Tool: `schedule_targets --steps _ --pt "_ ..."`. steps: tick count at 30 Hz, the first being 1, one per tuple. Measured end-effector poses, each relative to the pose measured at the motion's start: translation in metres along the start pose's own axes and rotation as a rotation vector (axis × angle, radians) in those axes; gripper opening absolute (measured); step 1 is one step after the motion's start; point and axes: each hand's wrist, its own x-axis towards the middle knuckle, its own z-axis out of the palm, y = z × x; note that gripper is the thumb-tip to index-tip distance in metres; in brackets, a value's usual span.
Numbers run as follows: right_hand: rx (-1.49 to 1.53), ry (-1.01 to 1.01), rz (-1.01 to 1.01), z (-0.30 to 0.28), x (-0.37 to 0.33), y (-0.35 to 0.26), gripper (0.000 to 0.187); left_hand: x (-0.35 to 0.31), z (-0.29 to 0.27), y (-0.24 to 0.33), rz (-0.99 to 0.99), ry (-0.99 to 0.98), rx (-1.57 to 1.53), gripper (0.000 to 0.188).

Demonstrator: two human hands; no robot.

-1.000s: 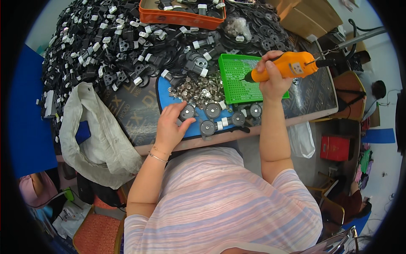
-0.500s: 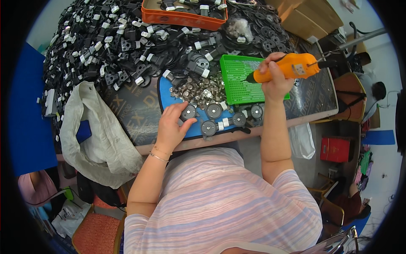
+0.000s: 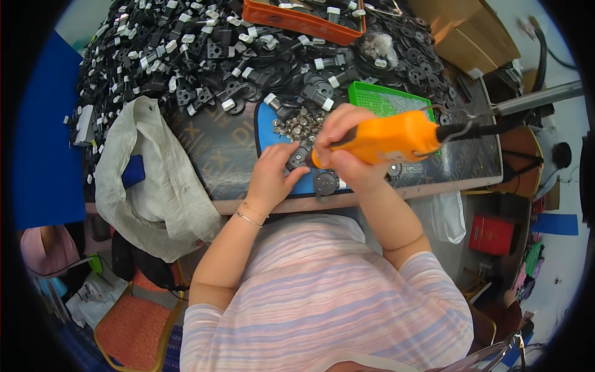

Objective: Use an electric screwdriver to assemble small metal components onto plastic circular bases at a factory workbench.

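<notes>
My right hand (image 3: 353, 146) is wrapped round an orange electric screwdriver (image 3: 396, 137), held nearly level. Its tip comes down at a round black plastic part (image 3: 298, 160) on the blue mat (image 3: 265, 127). Fingers and thumb of my left hand (image 3: 271, 177) close round that part from the left and steady it. Just right of it lies another round black part (image 3: 325, 184) with a white end; more are partly hidden under my right arm. Small shiny metal pieces (image 3: 300, 126) are heaped beyond my fingers. Behind the screwdriver sits a green tray (image 3: 359, 93) with screws.
A large heap of black parts with white ends (image 3: 204, 56) covers the far left, with an orange-red tray (image 3: 297, 25) among it. A pale cloth bag (image 3: 180, 204) hangs at the left table edge. A cardboard box (image 3: 477, 40) and a metal rod (image 3: 539, 98) are at right.
My right hand has brought the screwdriver from over the green tray down and left to the round part by my left hand. The left fingers have closed in on that part. The view has shifted slightly.
</notes>
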Motion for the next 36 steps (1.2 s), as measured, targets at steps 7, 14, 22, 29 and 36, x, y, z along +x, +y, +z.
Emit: schedule_targets --steps 7,14,22,29,36 --pt "-0.077 -0.054 0.014 0.015 0.008 0.014 0.019 -0.002 0.0 -0.001 0.016 0.012 -0.008 0.045" --pt "-0.072 0.017 0.104 0.019 0.002 0.018 0.018 -0.001 0.003 -0.004 0.021 0.048 -0.043 0.038" --pt "-0.061 -0.105 0.107 0.015 0.013 0.015 0.018 -0.002 0.005 -0.008 0.003 -0.017 -0.008 0.032" --pt "0.263 -0.123 0.029 -0.03 0.029 -0.045 0.029 0.001 0.0 0.006 0.033 -0.001 0.059 0.043" --pt "-0.115 0.315 0.03 -0.113 -0.046 -0.114 0.03 0.006 0.005 0.041 0.179 -0.082 0.094 0.048"
